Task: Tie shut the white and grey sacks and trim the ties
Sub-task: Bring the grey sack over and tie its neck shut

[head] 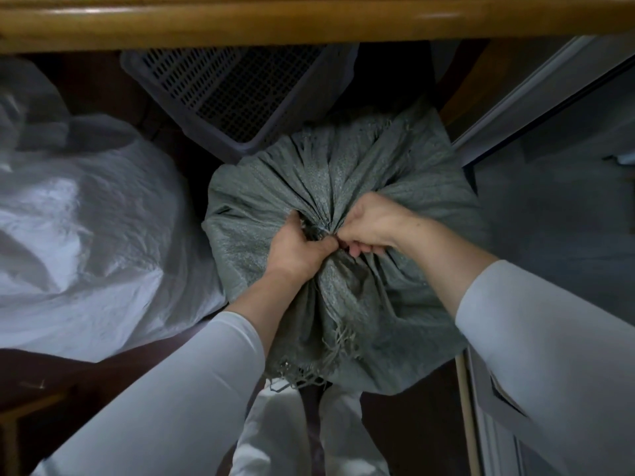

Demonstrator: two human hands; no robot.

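In the head view, the grey sack (343, 201) stands on the dark floor in the middle, its mouth gathered into a bunch of pleats. The left hand (295, 247) is clenched around the gathered neck from the left, and the right hand (374, 226) pinches the same bunch from the right, knuckles almost touching the left. The white sack (92, 228) lies just beside it on the left. A perforated plastic basket (237, 87) sits behind, under a wooden edge (309, 22).

Dim, soft-focus view; edge distortion, glare on white sack (86, 214).
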